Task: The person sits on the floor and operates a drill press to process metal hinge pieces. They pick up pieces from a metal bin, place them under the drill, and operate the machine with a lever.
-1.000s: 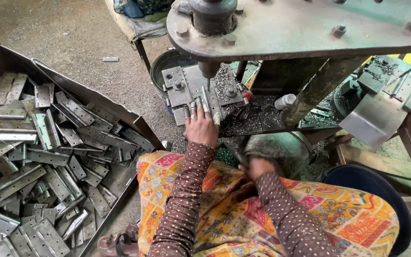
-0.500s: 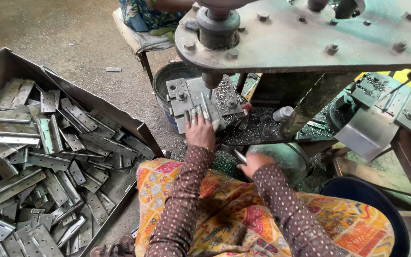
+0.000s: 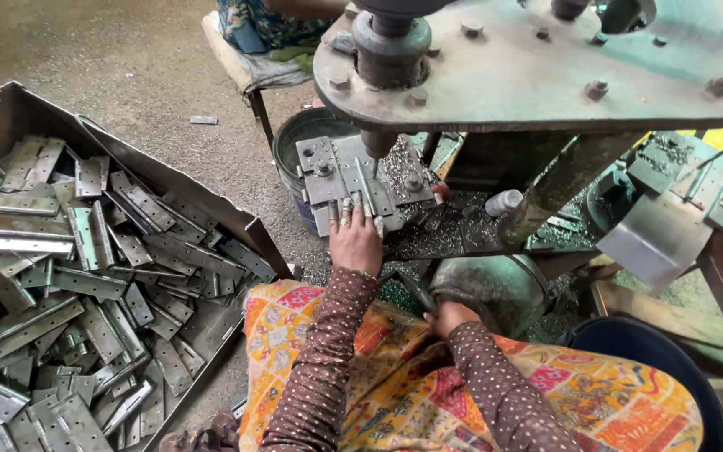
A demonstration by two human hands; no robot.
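Since half a second ago the view has dipped a little lower and closer, so the left hand [image 3: 356, 243] and the jig sit nearer the middle of the frame; the hand itself has barely moved. It lies palm down with fingers stretched forward, pressing a narrow metal hinge strip [image 3: 366, 191] flat onto the grey steel jig plate [image 3: 328, 172], right under the drill spindle [image 3: 376, 142], in the upper middle of the frame. The right hand [image 3: 449, 316] stays low, just right of centre, closed around a dark lever handle [image 3: 416, 291] that slants up to the left.

The machine's heavy round table [image 3: 546, 75] with bolt heads fills the upper right. Metal shavings [image 3: 462, 238] litter the ledge beside the jig. On the bare concrete floor [image 3: 127, 67] at the left stands a big sheet-metal tray [image 3: 169, 180] heaped with grey hinges [image 3: 85, 276]. A dark bucket [image 3: 290, 146] stands behind the jig, and a blue tub [image 3: 654, 351] sits at lower right.

The drill tip is hidden behind the strip and fingers. Another person on a stool [image 3: 240, 63] is cut off at the top edge.
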